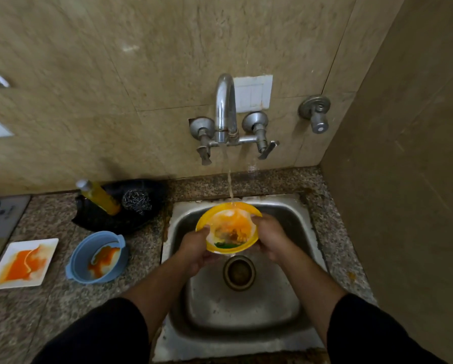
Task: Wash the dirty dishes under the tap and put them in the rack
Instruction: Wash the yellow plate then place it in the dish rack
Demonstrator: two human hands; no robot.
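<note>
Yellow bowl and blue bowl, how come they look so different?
The yellow bowl is gripped by the left hand and right hand over the sink, under water from the tap; the blue bowl sits untouched on the counter. The blue bowl has small side handles; the yellow bowl shows none. The yellow bowl is tilted; the blue bowl rests on its base. Both are smeared with orange food.

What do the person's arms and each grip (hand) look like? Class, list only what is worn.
Both arms wear black sleeves; the left sleeve and right sleeve end above the bare forearms. The left grip and right grip are bare hands: no gloves, and no ring, watch or bracelet shows.
</note>
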